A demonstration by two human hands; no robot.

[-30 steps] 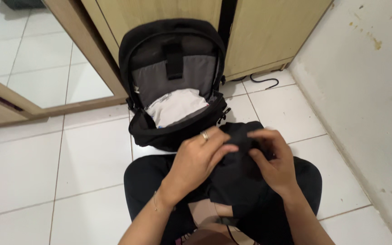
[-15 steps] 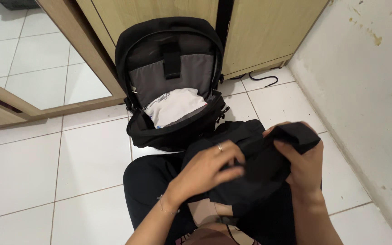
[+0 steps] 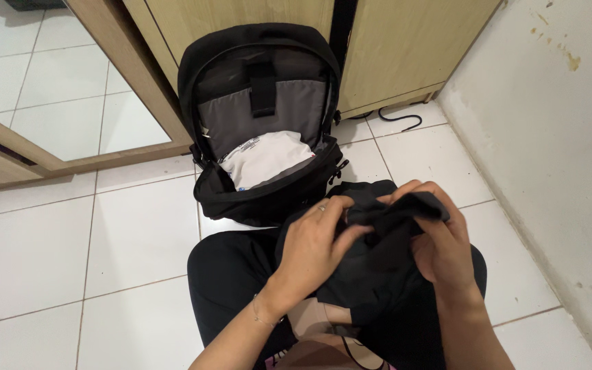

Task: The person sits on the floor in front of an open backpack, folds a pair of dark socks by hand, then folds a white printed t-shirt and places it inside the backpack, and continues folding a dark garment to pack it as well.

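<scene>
Sitting on the white tiled floor (image 3: 125, 247), a person holds a soft black piece of clothing (image 3: 378, 253) over their lap. The left hand (image 3: 313, 247) grips one side of the cloth with its fingers curled into it. The right hand (image 3: 440, 240) is closed around a bunched-up end of the cloth and lifts it a little. The cloth stretches sideways between the two hands, so both hands touch it. Just past the cloth, on the far side from the person, stands an open black backpack with a grey lining (image 3: 262, 116). A white plastic packet (image 3: 265, 157) lies inside it. Behind the backpack is a light wooden cupboard (image 3: 392, 48), with a thin black cord (image 3: 399, 122) on the floor at its foot.
</scene>
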